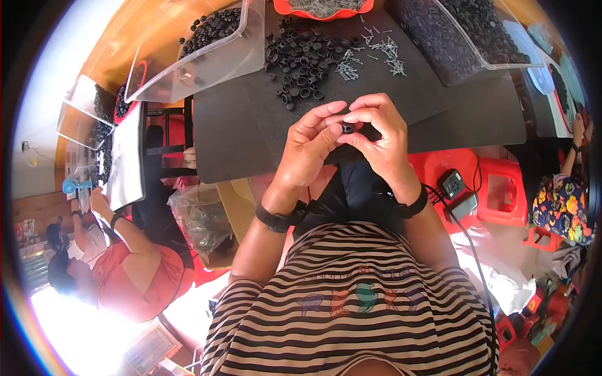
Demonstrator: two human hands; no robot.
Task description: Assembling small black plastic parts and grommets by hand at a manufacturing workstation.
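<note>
A small black plastic cap-like part (pixel 347 128) is pinched between my two hands, just off the front edge of the dark table (pixel 238 125). My right hand (pixel 384 138) grips it between thumb and forefinger. From the other side, the thumb and fingers of my left hand (pixel 307 147) close on it too. Fingertips cover much of the part, so its details are hard to make out. Beyond my hands lies a heap of black round caps (pixel 301 69), some showing hollow undersides. To its right are loose silver screws (pixel 392 56).
A clear bin of black parts (pixel 188 75) stands at the far left, another clear bin (pixel 454 62) at the far right. Between them sits a red scalloped bowl (pixel 326 15) of screws. Red stools (pixel 501 188) and a cable flank my right. People work at both sides.
</note>
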